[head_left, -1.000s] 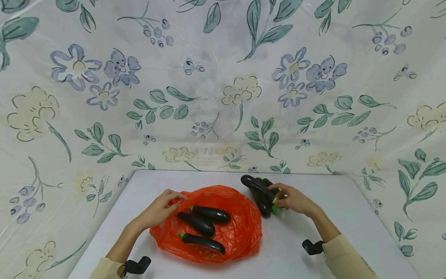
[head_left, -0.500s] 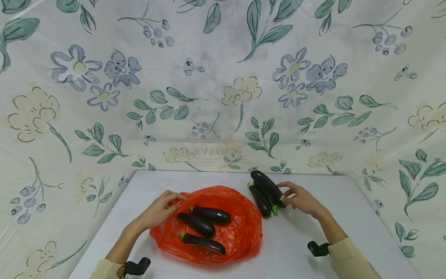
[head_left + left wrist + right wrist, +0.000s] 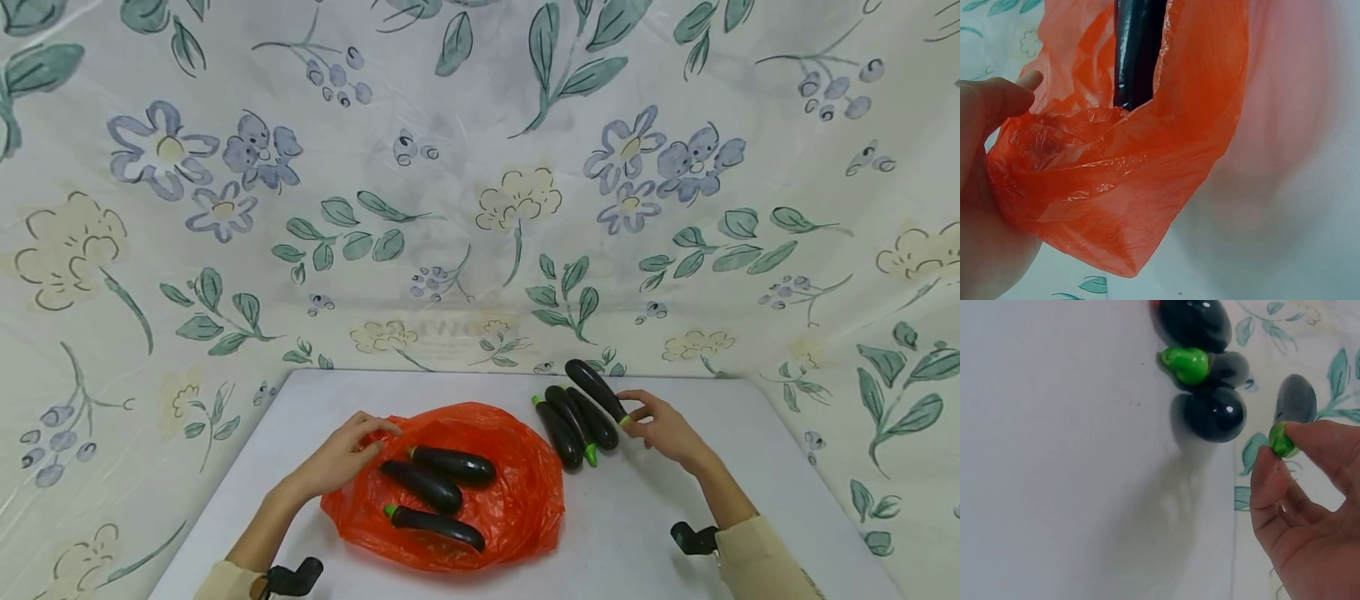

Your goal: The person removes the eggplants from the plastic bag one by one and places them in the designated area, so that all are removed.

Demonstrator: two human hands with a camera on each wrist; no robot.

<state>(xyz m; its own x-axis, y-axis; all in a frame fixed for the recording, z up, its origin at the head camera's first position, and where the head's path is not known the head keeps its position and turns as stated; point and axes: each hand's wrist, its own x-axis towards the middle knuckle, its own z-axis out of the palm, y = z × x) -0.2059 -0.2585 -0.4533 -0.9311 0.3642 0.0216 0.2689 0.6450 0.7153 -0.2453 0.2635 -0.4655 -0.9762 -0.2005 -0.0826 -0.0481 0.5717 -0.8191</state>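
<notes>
My right hand (image 3: 666, 429) pinches the green stem end of a dark eggplant (image 3: 592, 386) between thumb and fingertips. In the right wrist view that green stem end (image 3: 1282, 440) sits at the fingertips, its body pointing away. Three more eggplants (image 3: 566, 425) lie side by side on the table just left of it. My left hand (image 3: 347, 450) holds the upper left rim of a red plastic bag (image 3: 517, 508), which is spread out with its mouth open. Three eggplants (image 3: 438, 525) lie in the bag. The left wrist view shows one dark eggplant (image 3: 1138, 50) behind the bag's edge.
A white table (image 3: 637, 533) carries everything. Behind it and at its sides hangs a floral-patterned sheet (image 3: 450, 250). Black camera mounts stick out at the left wrist (image 3: 296, 575) and right wrist (image 3: 693, 537).
My right hand has moved right with the pinched eggplant, drawing it off the pile and apart from the other three. The left hand and bag stay put.
</notes>
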